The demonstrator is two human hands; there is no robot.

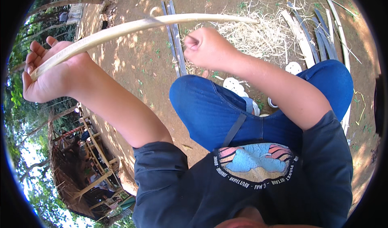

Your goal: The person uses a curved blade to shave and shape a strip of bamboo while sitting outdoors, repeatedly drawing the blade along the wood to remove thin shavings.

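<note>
The long, pale wooden strip (121, 31) arches above the dirt ground (133, 66), from the person's left hand to a far end over the shavings pile (250, 36). It lies across the upturned palm of the left hand (56, 79), whose fingers are loosely curled and well apart rather than clamped. With so slack a grip, the strip could roll or slide off the palm if pushed sideways.

The right hand (203, 44) is balled into a fist below the strip; I cannot tell what, if anything, it encloses. A blurred streak (144, 14) meets the strip beyond it. If this is a blade, a slip along the wood could carry it toward the bare left palm or wrist, and too deep a bite could split the strip.

The dark slats (180, 50) lie under the arch, near the left knee (190, 94); a dropped strip could land across them.
</note>
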